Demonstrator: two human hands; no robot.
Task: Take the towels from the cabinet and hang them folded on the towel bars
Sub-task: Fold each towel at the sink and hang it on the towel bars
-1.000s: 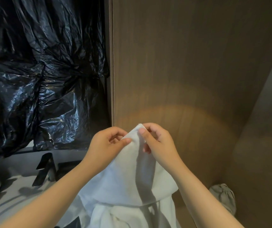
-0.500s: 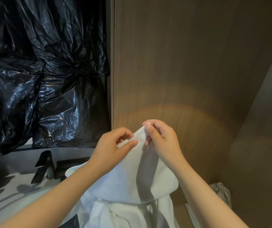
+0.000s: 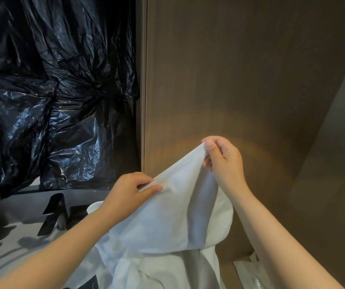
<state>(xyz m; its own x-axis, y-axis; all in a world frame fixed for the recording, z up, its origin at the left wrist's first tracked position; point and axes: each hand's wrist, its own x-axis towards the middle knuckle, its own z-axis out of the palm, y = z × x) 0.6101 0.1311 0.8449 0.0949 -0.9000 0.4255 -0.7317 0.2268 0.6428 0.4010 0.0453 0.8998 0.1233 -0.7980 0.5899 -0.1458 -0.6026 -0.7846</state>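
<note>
A white towel (image 3: 167, 222) hangs in front of me, bunched and draped toward the bottom of the view. My right hand (image 3: 223, 161) pinches its top corner, held up against the brown wooden panel (image 3: 240, 80). Lower and to the left, my left hand (image 3: 130, 190) pinches the same hemmed edge between thumb and fingers. The edge runs taut and slanted between the two hands. No towel bar or cabinet shelf shows.
Crumpled black plastic sheeting (image 3: 52, 90) covers the wall at left. Below it lies a grey counter (image 3: 11, 253) with a black faucet (image 3: 52, 213) and a white cup rim (image 3: 93, 206). A pale bag (image 3: 251, 272) lies at bottom right.
My hands, which pinched the towel corner close together, have parted. The right hand rose and moved right with the corner; the left slid down along the edge.
</note>
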